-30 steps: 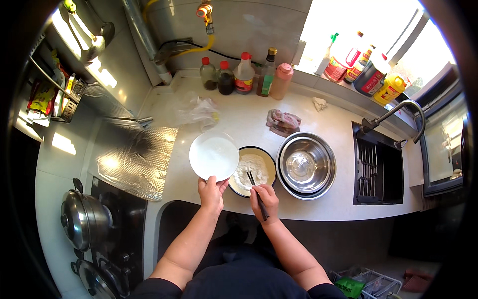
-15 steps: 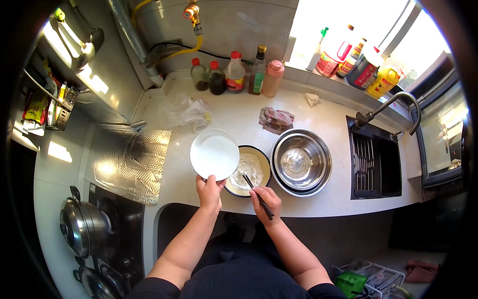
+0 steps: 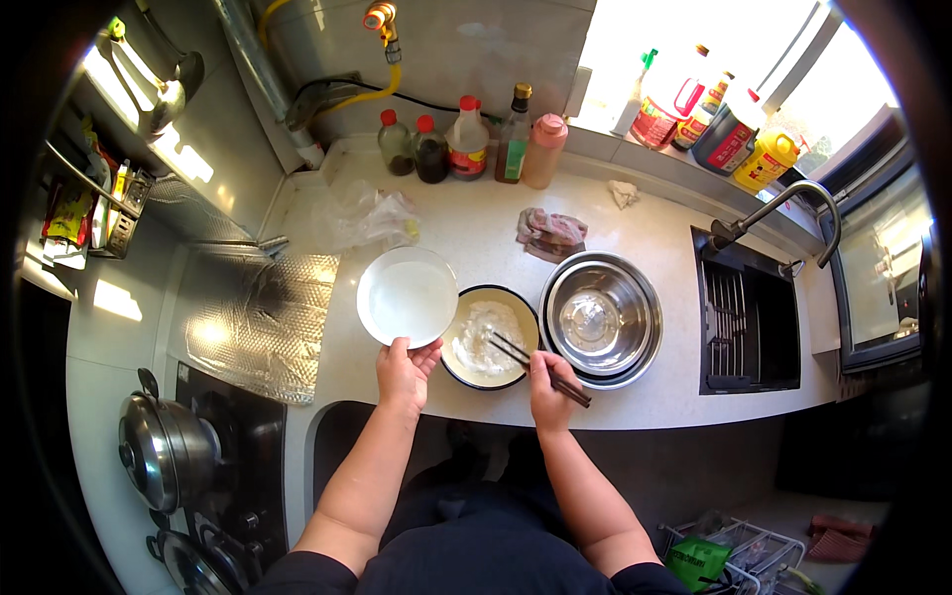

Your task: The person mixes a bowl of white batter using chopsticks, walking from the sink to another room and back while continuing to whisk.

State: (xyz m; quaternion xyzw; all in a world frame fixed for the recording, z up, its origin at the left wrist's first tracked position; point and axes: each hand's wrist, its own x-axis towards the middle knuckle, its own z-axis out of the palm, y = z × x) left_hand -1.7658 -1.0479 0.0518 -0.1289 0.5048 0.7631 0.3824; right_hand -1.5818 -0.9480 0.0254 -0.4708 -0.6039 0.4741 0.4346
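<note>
My left hand [image 3: 405,375] grips the near rim of a white bowl [image 3: 408,295], thumb on top; what looks like clear liquid lies in it. This bowl is held beside and partly over the left edge of a cream basin [image 3: 474,378] with a dark rim. White flour [image 3: 486,332] covers much of the basin's bottom. In my right hand [image 3: 551,389] is a pair of dark chopsticks [image 3: 516,352], their tips slightly apart over the flour. That hand is at the basin's right near rim.
Nested steel bowls [image 3: 602,319] stand right of the basin, before the sink [image 3: 749,317]. Behind are a crumpled cloth [image 3: 551,234], a clear plastic bag [image 3: 367,216] and several bottles [image 3: 467,139]. A foil sheet [image 3: 288,327] and a lidded pot [image 3: 164,446] are at left.
My left hand has drawn the white bowl to the left, uncovering more of the basin. My right hand has shifted right, and the chopsticks now slant more flatly, tips apart.
</note>
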